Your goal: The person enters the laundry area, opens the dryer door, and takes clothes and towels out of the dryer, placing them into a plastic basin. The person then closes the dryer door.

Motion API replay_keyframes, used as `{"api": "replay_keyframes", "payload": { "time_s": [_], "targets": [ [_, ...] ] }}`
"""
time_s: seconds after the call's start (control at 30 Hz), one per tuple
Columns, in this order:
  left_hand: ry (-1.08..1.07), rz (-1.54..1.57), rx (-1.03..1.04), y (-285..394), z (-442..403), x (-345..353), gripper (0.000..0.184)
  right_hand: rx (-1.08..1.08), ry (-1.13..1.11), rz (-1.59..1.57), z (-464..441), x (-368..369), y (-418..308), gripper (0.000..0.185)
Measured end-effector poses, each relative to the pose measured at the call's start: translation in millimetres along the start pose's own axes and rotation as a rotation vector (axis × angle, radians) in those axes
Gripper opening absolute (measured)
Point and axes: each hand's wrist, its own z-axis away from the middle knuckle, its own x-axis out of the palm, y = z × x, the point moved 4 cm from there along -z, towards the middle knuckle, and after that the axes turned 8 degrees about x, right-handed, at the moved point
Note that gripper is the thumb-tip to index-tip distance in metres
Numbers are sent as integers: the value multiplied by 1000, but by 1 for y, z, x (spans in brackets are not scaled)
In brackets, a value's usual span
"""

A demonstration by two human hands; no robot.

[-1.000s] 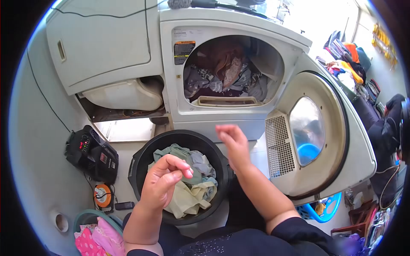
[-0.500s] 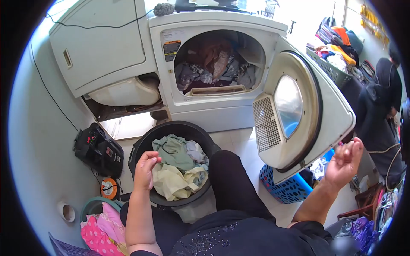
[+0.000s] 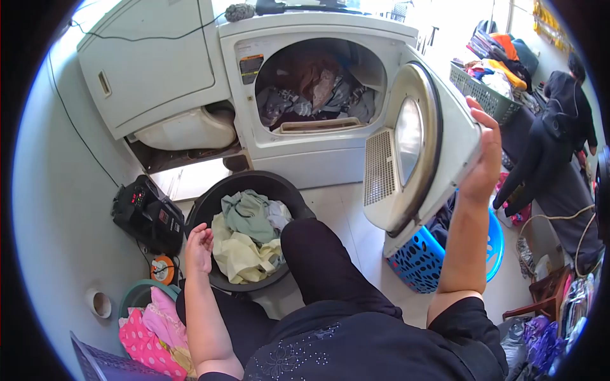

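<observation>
A white front-loading dryer [image 3: 318, 159] stands ahead, its round opening filled with a heap of mixed clothes [image 3: 318, 92]. Its door [image 3: 438, 165] hangs partly open to the right, with a window and a perforated panel on the inner side. My right hand [image 3: 483, 159] is on the door's outer edge, fingers bent against it. Empty and loosely curled, with fingers apart, my left hand [image 3: 200, 249] hovers by the left rim of a black tub [image 3: 210, 190]. Green and pale yellow clothes [image 3: 244, 235] lie in that tub.
A blue perforated basket [image 3: 416, 260] sits below the door. To the left are a black speaker [image 3: 149, 213] and a green tub [image 3: 130, 301] with pink cloth. A heaped laundry basket [image 3: 483, 95] and another person [image 3: 553, 120] are at the right.
My right hand has come forward onto the door, which has swung somewhat toward the dryer. My left hand has dropped slightly and shifted left. The other person has moved.
</observation>
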Motion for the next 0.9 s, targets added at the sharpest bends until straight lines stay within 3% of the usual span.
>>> {"api": "replay_keyframes", "payload": {
  "time_s": [0.17,0.37,0.43,0.6,0.9],
  "targets": [
    [-3,-26,-19,-8,6,-3,22,-45,-153,16,3,67,15,28],
    [31,-33,-19,-18,4,-8,21,-61,-351,161,-19,142,56,32],
    [37,-34,-16,-19,4,-8,20,-214,-332,373,-28,171,70,38],
    [33,-44,-9,-16,2,-7,20,-287,-318,624,-53,247,115,51],
    [9,-126,-12,-18,-4,-8,20,-209,-335,948,-112,347,195,60]
  ]
}}
